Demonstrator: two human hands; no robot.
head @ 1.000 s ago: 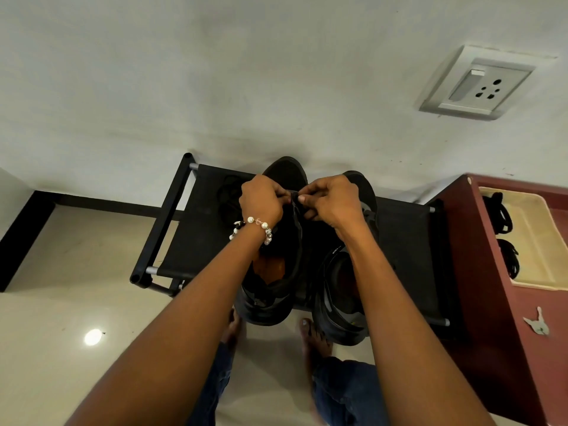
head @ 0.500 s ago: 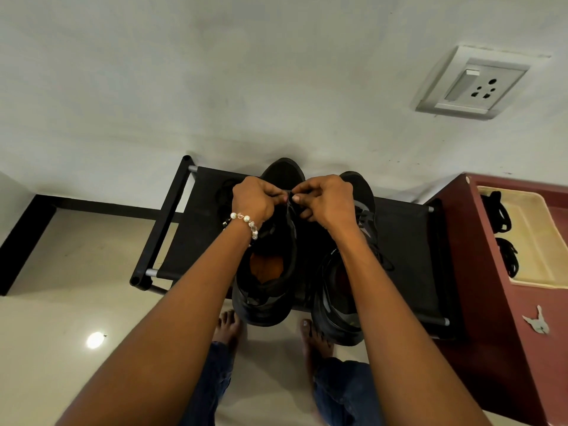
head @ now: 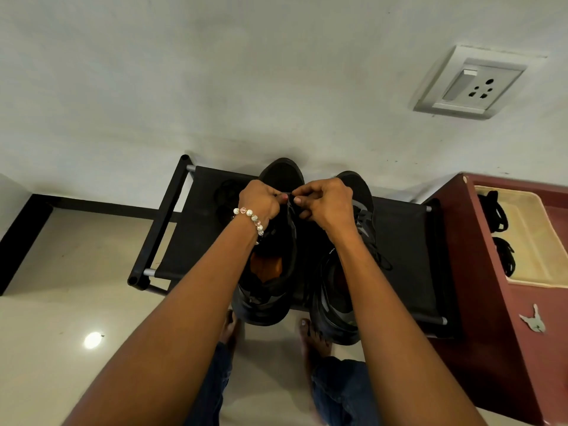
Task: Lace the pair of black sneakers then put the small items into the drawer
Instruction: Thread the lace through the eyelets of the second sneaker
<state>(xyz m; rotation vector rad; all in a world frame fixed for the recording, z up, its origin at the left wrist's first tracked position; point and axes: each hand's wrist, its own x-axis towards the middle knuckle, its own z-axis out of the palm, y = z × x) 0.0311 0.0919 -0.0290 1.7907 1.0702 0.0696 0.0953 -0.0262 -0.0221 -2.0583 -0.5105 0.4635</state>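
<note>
Two black sneakers stand side by side on a black shoe rack (head: 405, 241), toes toward the wall. The left sneaker (head: 270, 284) has an orange insole; the right sneaker (head: 338, 309) shows laces on its far side. My left hand (head: 261, 201), with a bead bracelet, and my right hand (head: 325, 201) meet above the left sneaker's front. Both pinch a black lace (head: 290, 198) between thumb and fingertips. The eyelets are hidden beneath my hands.
A dark red cabinet (head: 479, 302) stands right of the rack, with a cream drawer tray (head: 534, 241) holding black cords (head: 504, 253). A small key (head: 533, 321) lies on the cabinet top. A wall socket (head: 470, 84) sits above. My bare feet stand on the tiled floor.
Both hands have stayed together on the lace above the left sneaker, shifting only slightly; the left wrist has turned a little.
</note>
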